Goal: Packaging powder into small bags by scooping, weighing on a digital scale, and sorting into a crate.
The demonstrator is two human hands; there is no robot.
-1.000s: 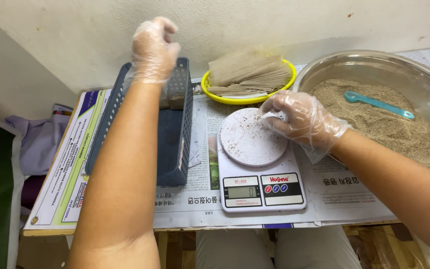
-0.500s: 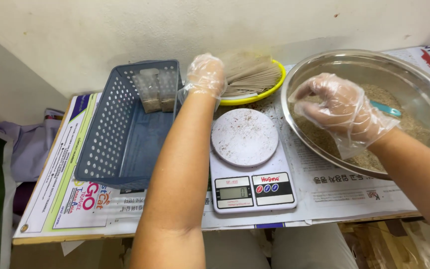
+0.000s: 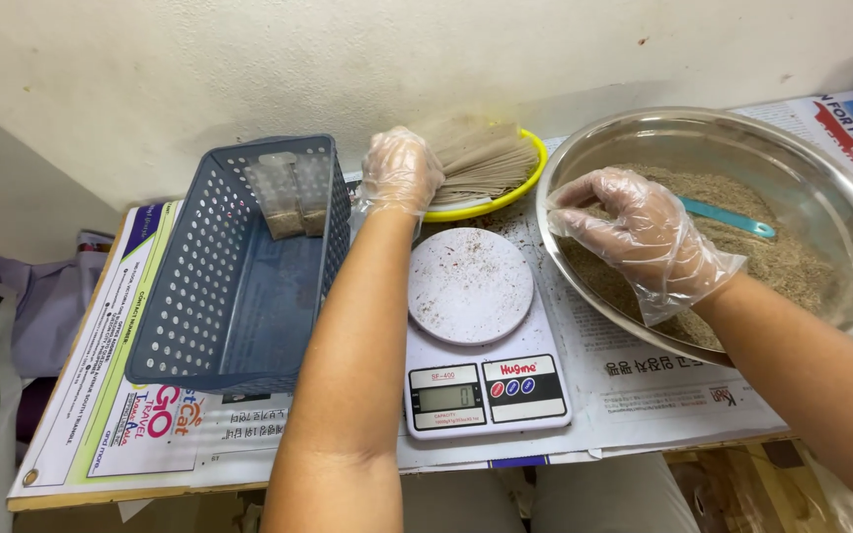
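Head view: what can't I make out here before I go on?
- Left hand: its fingertips hide where they meet the paper stack in the yellow dish.
- Right hand: the loose glove hides whether it pinches any of the powder in the metal bowl.
- Bowl's right rim: cut off by the frame edge.
- Packets in the blue basket: contents too blurred to tell.

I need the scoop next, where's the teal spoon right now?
The teal spoon lies in the metal bowl on the grainy mix, far right, just beyond the gloved right hand.

Scale (image 3: 481,345) fills the gap between basket (image 3: 199,316) and bowl (image 3: 841,197); yellow dish (image 3: 535,163) and wall close the back; basket's middle lies open.
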